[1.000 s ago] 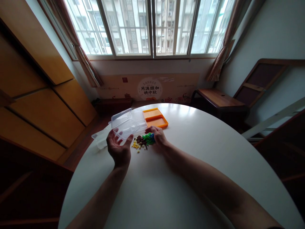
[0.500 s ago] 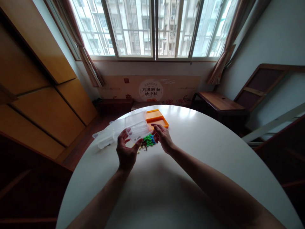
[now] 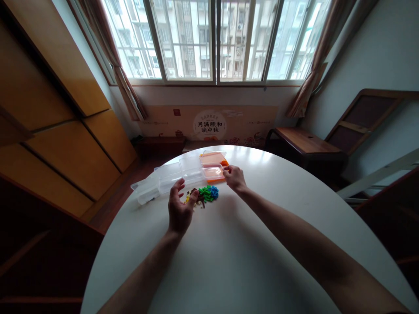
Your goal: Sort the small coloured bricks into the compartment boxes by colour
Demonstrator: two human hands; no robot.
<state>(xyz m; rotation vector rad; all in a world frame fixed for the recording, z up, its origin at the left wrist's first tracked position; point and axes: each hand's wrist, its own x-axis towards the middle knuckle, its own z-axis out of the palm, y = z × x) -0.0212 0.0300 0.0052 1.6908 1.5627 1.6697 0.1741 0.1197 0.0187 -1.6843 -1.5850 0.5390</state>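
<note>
A small pile of tiny bricks [image 3: 204, 194], green, blue, brown and yellow, lies on the round white table [image 3: 229, 261]. My left hand [image 3: 179, 210] hovers just left of the pile, fingers apart and curled, holding nothing. My right hand [image 3: 234, 177] reaches past the pile and pinches the right end of a clear plastic box [image 3: 196, 169]. That box lies over an orange tray [image 3: 214, 173], which shows through it.
A second clear container [image 3: 147, 190] sits at the table's far left edge. Beyond the table are a barred window, a low wooden bench [image 3: 303, 141] to the right and wooden panels [image 3: 62, 144] to the left.
The clear box has gone from both hands, above the pile, to the right onto the orange tray. My left hand has let go of it and dropped back beside the bricks.
</note>
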